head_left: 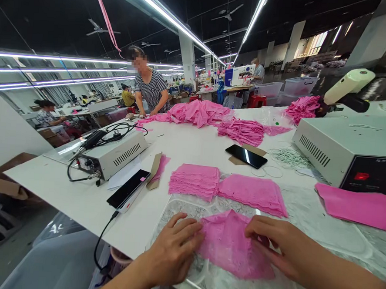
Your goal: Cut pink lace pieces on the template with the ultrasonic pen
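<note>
A thin pink fabric piece point(229, 242) is stretched between my two hands, low over the clear plastic sheet point(217, 285) at the table's front edge. My left hand point(176, 248) pinches its left edge with the fingers pressed together. At its right side, my right hand point(272, 241) grips the cloth between thumb and curled fingers. Just behind it lie a layered stack of pink pieces point(194, 179) and a second pink stack point(253, 194), side by side. Farther right is a flat pink stack point(359, 207).
Two phones, one cabled point(128, 188) and one on cardboard point(246, 156), lie on the white table point(156, 216). A grey machine box point(114, 152) stands left, another point(346, 149) right. Pink cloth heaps point(195, 112) lie at the back, where a person in stripes point(152, 89) stands.
</note>
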Demonstrator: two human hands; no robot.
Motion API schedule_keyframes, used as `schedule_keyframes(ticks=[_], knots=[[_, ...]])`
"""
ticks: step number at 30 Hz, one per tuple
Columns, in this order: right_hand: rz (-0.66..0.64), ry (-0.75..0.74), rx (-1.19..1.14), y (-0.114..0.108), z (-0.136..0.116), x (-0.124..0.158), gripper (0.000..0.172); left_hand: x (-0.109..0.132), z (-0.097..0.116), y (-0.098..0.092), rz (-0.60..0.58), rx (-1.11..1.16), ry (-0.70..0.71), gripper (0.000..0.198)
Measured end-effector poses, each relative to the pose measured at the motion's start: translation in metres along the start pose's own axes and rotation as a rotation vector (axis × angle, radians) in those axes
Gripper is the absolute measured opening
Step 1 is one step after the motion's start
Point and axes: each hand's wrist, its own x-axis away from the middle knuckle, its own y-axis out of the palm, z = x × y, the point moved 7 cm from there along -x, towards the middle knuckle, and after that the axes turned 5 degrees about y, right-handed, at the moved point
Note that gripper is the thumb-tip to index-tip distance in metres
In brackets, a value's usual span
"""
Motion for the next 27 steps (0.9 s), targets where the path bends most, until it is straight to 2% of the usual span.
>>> schedule_keyframes(ticks=[1, 3, 4, 5, 8, 11, 15, 19, 22, 27], knots=[[0.072, -0.01, -0.001, -0.004, 0.0, -0.008, 0.02, -0.002, 0.003, 0.001, -0.018, 0.03, 0.016, 0.037], [0.166, -0.04, -0.004, -0.007, 0.0, -0.026, 0.032, -0.005, 0.011, 0.008, -0.084, 0.095, 0.063, 0.038], [0.185, -0.038, -0.023, -0.007, 0.002, -0.036, 0.04, -0.006, 0.015, 0.012, -0.121, 0.122, 0.081, 0.037], [0.188, -0.038, -0.036, -0.005, 0.003, -0.044, 0.039, -0.006, 0.018, 0.016, -0.149, 0.141, 0.09, 0.036], [0.186, -0.008, -0.093, -0.003, 0.01, -0.06, 0.019, -0.005, 0.02, 0.023, -0.201, 0.155, 0.077, 0.032], [0.237, 0.075, -0.19, -0.014, 0.027, -0.059, 0.019, -0.005, 0.02, 0.02, -0.225, 0.135, 0.071, 0.031], [0.323, 0.239, -0.327, -0.035, 0.061, -0.039, 0.03, -0.008, 0.021, 0.014, -0.256, 0.099, 0.092, 0.029], [0.37, 0.39, -0.41, -0.047, 0.087, -0.004, 0.038, -0.006, 0.019, 0.016, -0.329, 0.018, 0.144, 0.031], [0.4, 0.5, -0.407, -0.051, 0.102, 0.031, 0.041, -0.003, 0.017, 0.016, -0.352, -0.056, 0.192, 0.033], [0.435, 0.617, -0.301, -0.058, 0.13, 0.087, 0.044, -0.015, 0.021, 0.016, -0.301, -0.031, 0.166, 0.035]])
